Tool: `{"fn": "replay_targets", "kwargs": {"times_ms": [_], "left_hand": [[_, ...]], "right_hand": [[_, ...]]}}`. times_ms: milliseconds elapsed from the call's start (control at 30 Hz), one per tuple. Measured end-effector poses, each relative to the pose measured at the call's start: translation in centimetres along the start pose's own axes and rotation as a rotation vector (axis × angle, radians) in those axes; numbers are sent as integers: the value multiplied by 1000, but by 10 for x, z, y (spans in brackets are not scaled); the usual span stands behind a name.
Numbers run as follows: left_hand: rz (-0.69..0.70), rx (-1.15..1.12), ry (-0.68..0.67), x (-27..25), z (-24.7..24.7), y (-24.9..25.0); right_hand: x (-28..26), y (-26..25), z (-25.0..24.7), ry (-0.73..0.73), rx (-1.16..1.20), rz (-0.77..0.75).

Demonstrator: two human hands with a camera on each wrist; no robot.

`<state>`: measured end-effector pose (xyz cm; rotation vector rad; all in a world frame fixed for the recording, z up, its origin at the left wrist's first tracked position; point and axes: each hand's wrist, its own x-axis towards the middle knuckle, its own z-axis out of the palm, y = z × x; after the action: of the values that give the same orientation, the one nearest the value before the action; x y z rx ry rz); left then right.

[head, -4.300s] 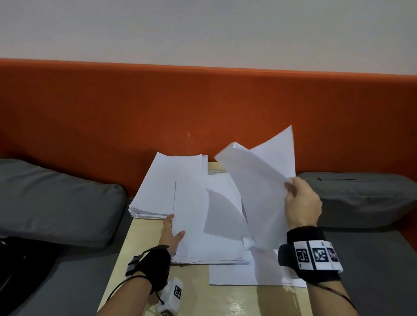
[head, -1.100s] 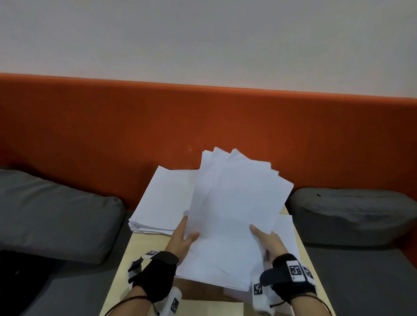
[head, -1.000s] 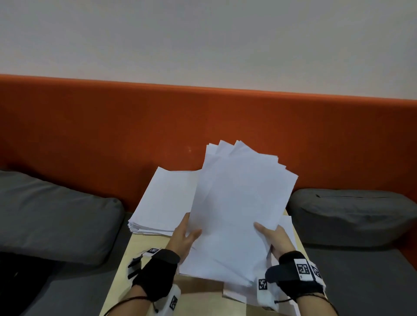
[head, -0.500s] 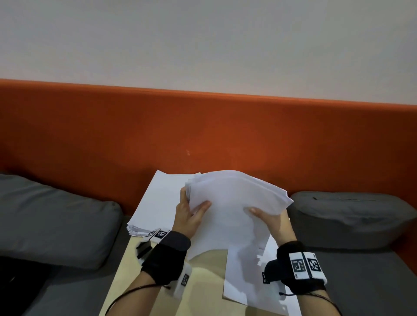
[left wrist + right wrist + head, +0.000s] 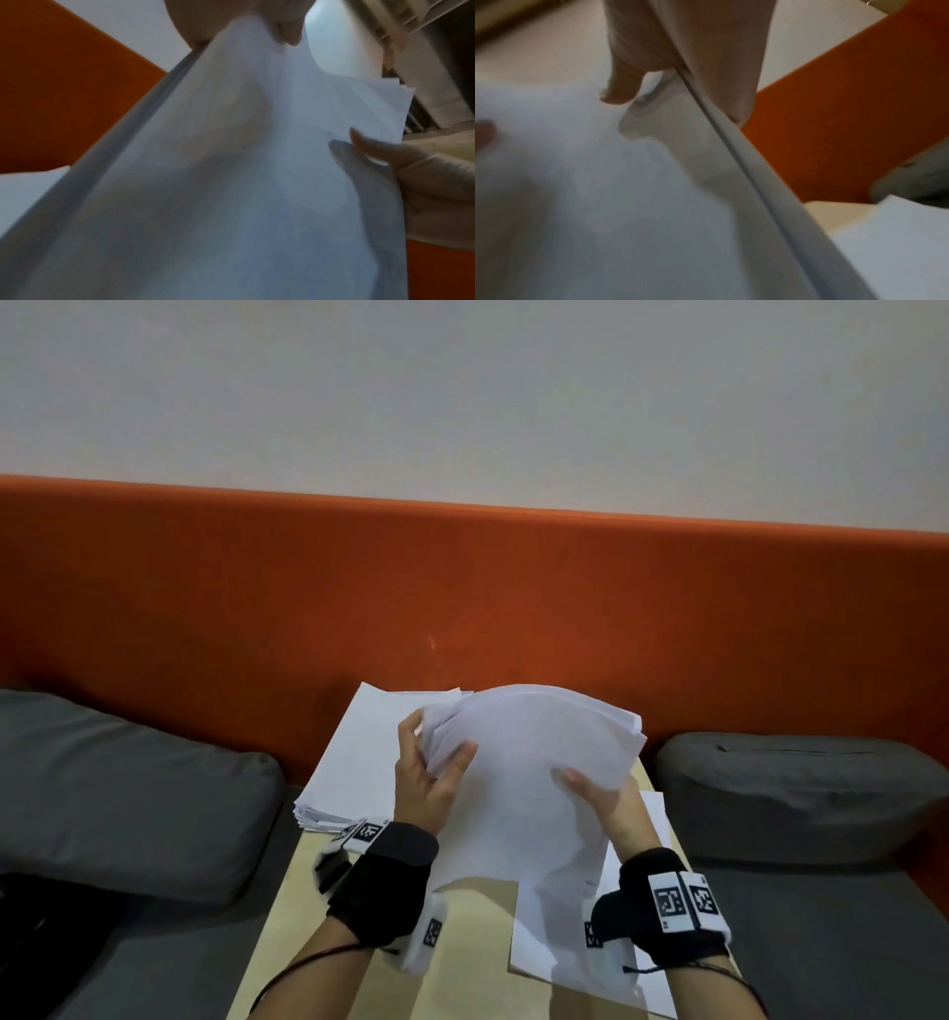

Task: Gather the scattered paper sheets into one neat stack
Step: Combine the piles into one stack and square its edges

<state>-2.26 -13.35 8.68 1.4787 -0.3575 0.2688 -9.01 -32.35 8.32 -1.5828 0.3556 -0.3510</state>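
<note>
Both hands hold a bundle of white paper sheets above the table, its top bowed away from me. My left hand grips the bundle's left edge, thumb on the near face. My right hand grips the right edge, thumb on the near face. The left wrist view shows the bundle filling the frame, and the right wrist view shows its edge between thumb and fingers. A thick paper stack lies at the table's far left. Loose sheets lie flat at the near right.
The light wooden table runs between two grey cushions, one on the left and one on the right. An orange padded backrest stands right behind the table's far edge.
The fanned bundle was lifted off the table and pushed together. Both hands slid up its sides, and its top now curls away from me. One second ago it stood taller and more spread.
</note>
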Motion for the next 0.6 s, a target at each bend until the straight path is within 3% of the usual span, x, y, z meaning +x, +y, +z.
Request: {"fn": "replay_targets", "kwargs": {"times_ms": [133,267,400,533,600], "left_hand": [[-280,72,-101,-20,-5,-27],[-395,70,-185,-42,-15,-71],[-542,97,-163,-50,-21,-110],[-677,378,-176,-53,-32,-145],[-752,464,-201,-53,-36,-153]], "right_hand": [[-2,24,3,118,21,117],[-1,27,0,221,117,110],[13,48,-10,211,-198,117],[19,83,-32,160,-850,575],[5,93,-40,159,-1059,777]]}}
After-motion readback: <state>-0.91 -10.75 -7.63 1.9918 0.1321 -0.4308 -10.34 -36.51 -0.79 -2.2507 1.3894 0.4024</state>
